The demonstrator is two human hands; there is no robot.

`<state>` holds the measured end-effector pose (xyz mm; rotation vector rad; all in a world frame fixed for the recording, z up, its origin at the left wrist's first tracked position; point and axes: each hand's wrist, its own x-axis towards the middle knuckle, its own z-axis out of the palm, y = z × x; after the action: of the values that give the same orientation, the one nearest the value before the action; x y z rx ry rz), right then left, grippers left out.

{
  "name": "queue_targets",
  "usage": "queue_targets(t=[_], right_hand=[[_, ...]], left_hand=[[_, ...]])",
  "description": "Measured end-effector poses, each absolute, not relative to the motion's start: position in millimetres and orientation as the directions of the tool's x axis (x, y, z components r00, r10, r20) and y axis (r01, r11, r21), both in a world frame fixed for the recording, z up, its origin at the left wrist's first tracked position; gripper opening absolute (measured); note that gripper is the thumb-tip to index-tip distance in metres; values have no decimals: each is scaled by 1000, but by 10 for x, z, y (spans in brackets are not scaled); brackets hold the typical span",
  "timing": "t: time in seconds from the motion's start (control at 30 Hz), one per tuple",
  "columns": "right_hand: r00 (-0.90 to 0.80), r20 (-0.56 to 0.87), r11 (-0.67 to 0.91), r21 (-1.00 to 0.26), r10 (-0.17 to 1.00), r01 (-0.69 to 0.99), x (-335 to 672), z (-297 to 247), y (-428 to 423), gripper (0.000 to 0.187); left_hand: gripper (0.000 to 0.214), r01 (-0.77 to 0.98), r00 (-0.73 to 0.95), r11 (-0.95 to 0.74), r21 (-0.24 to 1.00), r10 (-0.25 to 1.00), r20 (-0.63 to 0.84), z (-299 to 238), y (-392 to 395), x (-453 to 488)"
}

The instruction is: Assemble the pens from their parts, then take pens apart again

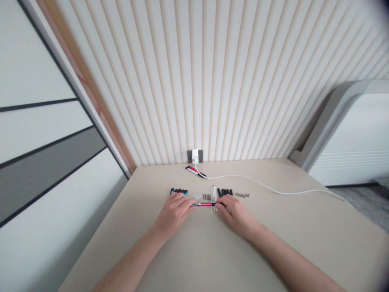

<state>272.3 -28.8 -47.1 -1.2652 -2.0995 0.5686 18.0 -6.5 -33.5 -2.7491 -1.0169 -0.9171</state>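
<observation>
A pink pen (206,204) with a dark end lies level between my two hands, just above or on the table. My left hand (174,209) is closed on its silvery left end. At the black right end, my right hand (232,211) pinches it. Just beyond the left hand are several dark and coloured pen barrels (179,191). Small clear pieces (197,196), small grey pieces (207,197) and thin white refills (213,192) sit in groups behind the pen. Beyond my right hand are several black pen parts (225,192) and small metal springs or tips (242,195).
Two or so pens (195,171) lie near the wall. A white charger (195,156) is plugged into a dark socket, and its white cable (273,190) runs right across the beige table (194,255). A white cabinet (60,194) stands left, a pale headboard (352,134) right.
</observation>
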Motion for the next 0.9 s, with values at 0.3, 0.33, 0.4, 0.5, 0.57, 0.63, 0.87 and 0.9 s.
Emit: queue_targets(t=[0.3, 0.33, 0.4, 0.5, 0.57, 0.63, 0.87, 0.9], right_hand=[[-359, 293, 460, -652, 886, 602, 2697, -461, -306, 15], [-347, 291, 450, -656, 892, 606, 2694, -458, -306, 14], [-347, 285, 446, -659, 893, 606, 2688, -451, -306, 19], [-412, 280, 488, -648, 867, 585, 2681, -440, -309, 19], [-410, 285, 489, -654, 866, 577, 2679, -438, -312, 18], [-376, 288, 466, -667, 881, 581, 2681, -439, -314, 13], [-414, 314, 513, -631, 855, 582, 2694, -430, -324, 28], [-416, 314, 515, -632, 853, 579, 2692, -425, -329, 28]], left_hand=[[14, 614, 625, -779, 126, 578, 525, -341, -76, 187], [14, 613, 629, -780, 124, 577, 521, -345, -77, 188], [14, 612, 633, -781, 125, 578, 515, -352, -80, 189], [13, 611, 634, -781, 130, 581, 511, -356, -82, 188], [13, 614, 634, -779, 130, 584, 507, -352, -81, 188], [13, 616, 632, -777, 130, 586, 508, -347, -78, 187], [15, 633, 617, -761, 143, 607, 500, -347, -58, 181], [15, 635, 617, -759, 144, 611, 496, -349, -57, 180]])
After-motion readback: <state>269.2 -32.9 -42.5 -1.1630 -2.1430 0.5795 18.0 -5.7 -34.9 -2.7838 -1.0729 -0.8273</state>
